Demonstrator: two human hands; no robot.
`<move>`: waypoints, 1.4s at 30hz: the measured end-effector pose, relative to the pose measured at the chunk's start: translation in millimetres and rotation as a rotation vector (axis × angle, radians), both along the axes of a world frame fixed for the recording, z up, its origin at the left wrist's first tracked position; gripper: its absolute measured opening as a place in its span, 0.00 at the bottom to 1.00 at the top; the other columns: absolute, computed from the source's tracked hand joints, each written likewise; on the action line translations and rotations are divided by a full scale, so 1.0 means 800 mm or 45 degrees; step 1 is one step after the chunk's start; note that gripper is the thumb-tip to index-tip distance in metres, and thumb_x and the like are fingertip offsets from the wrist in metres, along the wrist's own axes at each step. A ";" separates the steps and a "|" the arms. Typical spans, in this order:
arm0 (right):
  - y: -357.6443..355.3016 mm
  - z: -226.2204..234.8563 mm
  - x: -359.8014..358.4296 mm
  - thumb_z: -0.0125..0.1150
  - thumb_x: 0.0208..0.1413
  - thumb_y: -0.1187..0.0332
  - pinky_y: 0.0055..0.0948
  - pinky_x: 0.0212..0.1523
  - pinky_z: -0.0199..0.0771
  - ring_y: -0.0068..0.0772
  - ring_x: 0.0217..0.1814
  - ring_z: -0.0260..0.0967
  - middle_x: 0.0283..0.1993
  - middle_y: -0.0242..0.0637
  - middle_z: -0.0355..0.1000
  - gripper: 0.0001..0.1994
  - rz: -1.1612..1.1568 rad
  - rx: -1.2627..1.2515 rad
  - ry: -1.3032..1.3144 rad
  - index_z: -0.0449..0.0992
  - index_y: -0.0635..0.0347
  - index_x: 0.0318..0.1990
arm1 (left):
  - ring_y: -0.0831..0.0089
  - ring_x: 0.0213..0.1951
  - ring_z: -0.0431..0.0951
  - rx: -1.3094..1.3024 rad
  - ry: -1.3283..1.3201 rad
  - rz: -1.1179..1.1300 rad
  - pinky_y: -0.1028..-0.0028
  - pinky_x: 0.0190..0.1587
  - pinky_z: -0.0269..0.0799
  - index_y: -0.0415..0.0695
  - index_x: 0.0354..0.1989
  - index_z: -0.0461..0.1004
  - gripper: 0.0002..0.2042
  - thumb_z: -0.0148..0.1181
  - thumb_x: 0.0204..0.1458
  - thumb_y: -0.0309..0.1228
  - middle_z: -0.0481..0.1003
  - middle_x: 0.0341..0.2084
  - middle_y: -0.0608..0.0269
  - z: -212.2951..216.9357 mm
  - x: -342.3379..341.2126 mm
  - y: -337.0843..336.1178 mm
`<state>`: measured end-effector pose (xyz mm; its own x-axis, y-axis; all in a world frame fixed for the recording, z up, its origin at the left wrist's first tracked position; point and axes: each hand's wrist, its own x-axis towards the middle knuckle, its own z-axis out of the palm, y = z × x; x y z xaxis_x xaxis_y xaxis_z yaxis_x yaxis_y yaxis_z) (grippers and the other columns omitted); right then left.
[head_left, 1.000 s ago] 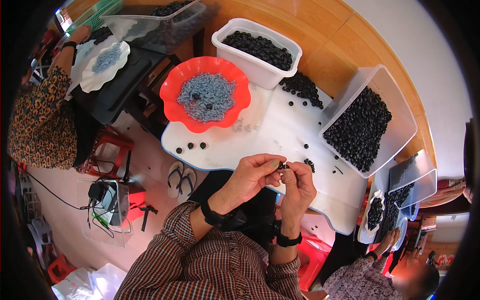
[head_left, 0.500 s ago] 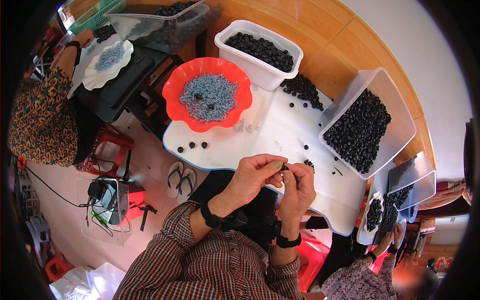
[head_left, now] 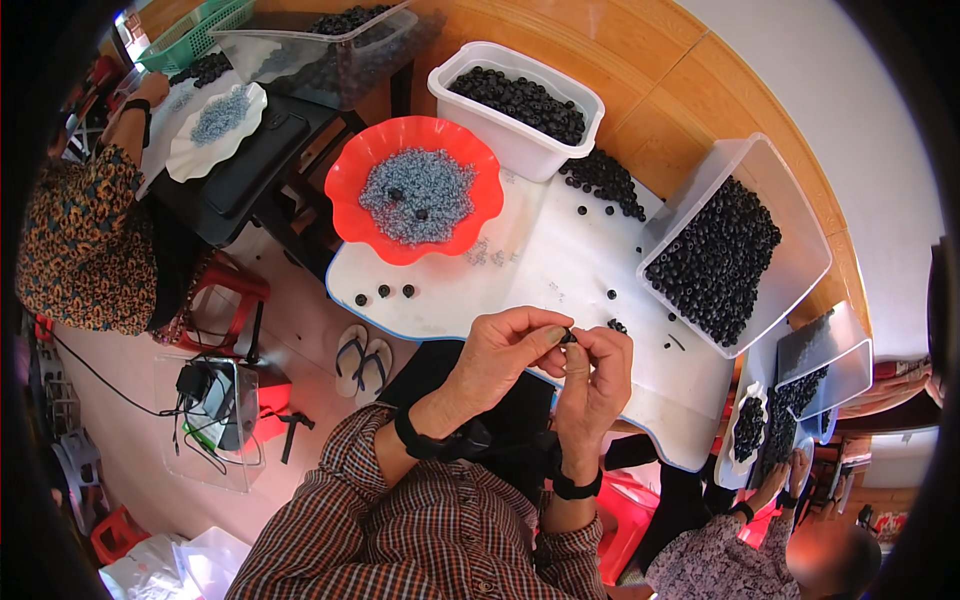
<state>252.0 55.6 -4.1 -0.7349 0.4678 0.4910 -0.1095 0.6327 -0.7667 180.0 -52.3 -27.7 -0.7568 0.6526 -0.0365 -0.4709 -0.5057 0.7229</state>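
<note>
Over the near edge of a white table (head_left: 450,300), my left hand (head_left: 490,362) and my right hand (head_left: 597,375) meet at the fingertips. Both are closed in a pinch on one small black round part (head_left: 567,337), mostly covered by the thumbs and fingers. Just beyond my right hand lies a little cluster of black parts (head_left: 617,326). To the left of my hands, three black rings (head_left: 384,291) sit in a row near the table edge. Farther back, a red wavy-rimmed bowl (head_left: 345,165) contains many small clear bluish pieces (head_left: 415,185) with a few black parts among them.
A white tub (head_left: 500,135) and a tilted clear bin (head_left: 800,262) contain many black parts; a loose pile (head_left: 605,183) lies between them. Co-workers sit at left (head_left: 85,245) and lower right (head_left: 710,560). Sandals (head_left: 362,365) and a clear box (head_left: 205,460) are on the floor.
My hands stay in nearly the same place, and the black part between my fingertips has turned slightly. The left co-worker's hand has moved a little down and left.
</note>
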 end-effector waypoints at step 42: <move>-0.012 0.010 0.007 0.60 0.51 0.83 0.28 0.32 0.73 0.34 0.32 0.72 0.38 0.43 0.68 0.07 0.104 0.087 -0.049 0.72 0.67 0.37 | 0.76 0.33 0.80 -0.252 0.211 0.068 0.78 0.41 0.79 0.31 0.47 0.75 0.10 0.52 0.61 0.22 0.79 0.33 0.58 0.005 0.006 -0.019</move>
